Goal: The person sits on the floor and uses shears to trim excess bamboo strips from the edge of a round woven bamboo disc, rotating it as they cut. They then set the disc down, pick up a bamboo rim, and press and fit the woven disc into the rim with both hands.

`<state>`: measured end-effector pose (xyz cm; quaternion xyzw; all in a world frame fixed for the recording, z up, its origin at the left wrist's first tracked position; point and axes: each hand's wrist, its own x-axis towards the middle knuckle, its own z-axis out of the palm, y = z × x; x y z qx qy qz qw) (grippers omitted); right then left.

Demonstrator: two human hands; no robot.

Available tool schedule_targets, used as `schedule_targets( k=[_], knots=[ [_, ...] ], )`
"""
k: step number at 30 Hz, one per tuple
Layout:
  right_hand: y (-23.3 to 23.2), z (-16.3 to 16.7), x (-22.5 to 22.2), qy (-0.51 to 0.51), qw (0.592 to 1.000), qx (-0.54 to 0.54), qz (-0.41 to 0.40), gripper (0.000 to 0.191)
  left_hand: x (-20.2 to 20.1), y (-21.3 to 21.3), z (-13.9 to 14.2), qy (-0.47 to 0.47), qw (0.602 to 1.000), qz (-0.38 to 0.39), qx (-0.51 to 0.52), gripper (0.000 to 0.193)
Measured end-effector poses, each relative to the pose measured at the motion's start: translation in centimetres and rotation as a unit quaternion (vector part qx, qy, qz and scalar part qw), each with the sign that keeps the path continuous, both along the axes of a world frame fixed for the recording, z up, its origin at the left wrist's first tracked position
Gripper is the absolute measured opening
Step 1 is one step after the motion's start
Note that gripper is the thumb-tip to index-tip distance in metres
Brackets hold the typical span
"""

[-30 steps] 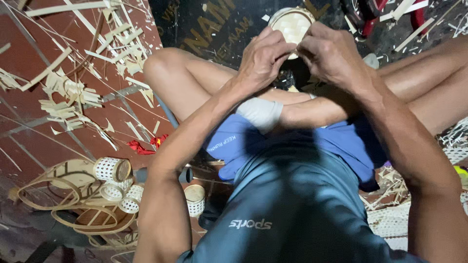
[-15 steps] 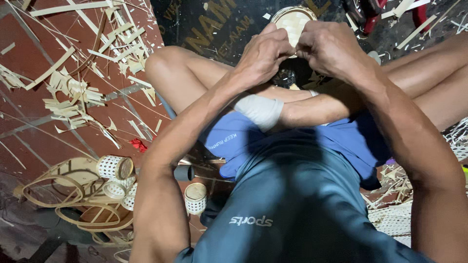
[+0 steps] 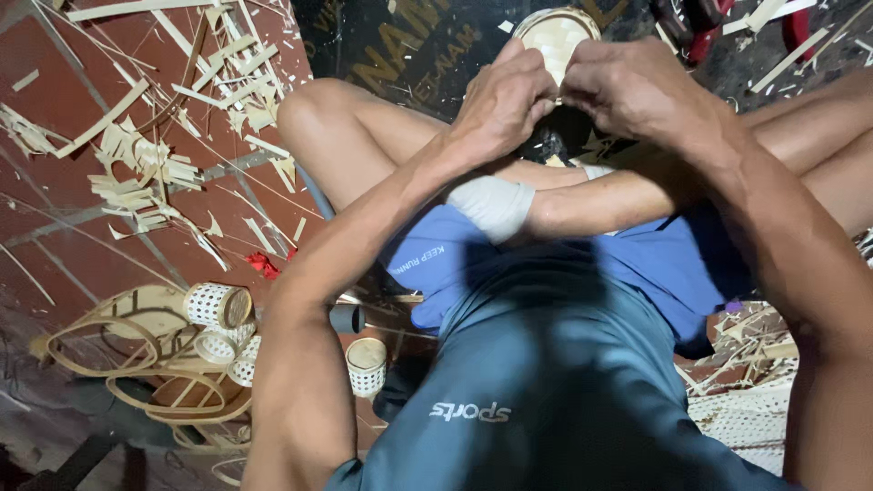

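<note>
Hands on one woven basket, cups waiting at the left

Bamboo scraps [image 3: 155, 173] lie scattered over the red-brown floor [image 3: 55, 109] at far left — pale strips and shavings, too many to count. Below them sit coiled bamboo hoops [image 3: 109, 355], several looped together, and among them three small white perforated cups [image 3: 218, 305] in a cluster. A fourth cup [image 3: 366, 365] stands upright just right of them, near a short dark tube [image 3: 346, 318]. One small red scrap [image 3: 264, 265] lies by the knee.

Further right, the left hand [image 3: 502, 100] and right hand [image 3: 627, 86] meet at the top centre, both curled shut and gripping one small round woven basket [image 3: 555, 35] from either side, fingers pressed to its near rim — it is held above the crossed legs. One white bandage [image 3: 493, 205] wraps a leg below the hands.

At far right, a white perforated sheet [image 3: 755, 418] lies on the floor among more strips. A dark mat [image 3: 400, 45] covers the ground beyond the knees.
</note>
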<state>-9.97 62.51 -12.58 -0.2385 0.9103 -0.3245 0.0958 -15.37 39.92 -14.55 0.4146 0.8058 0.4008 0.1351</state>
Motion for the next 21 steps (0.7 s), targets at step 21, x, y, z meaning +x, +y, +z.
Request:
schedule_targets(
  k=[21],
  knots=[
    [-0.6,-1.2,2.0,0.041,0.998,-0.029,-0.028,0.022,-0.6,0.0,-1.3,0.058,0.994,-0.09,-0.037,0.017]
  ],
)
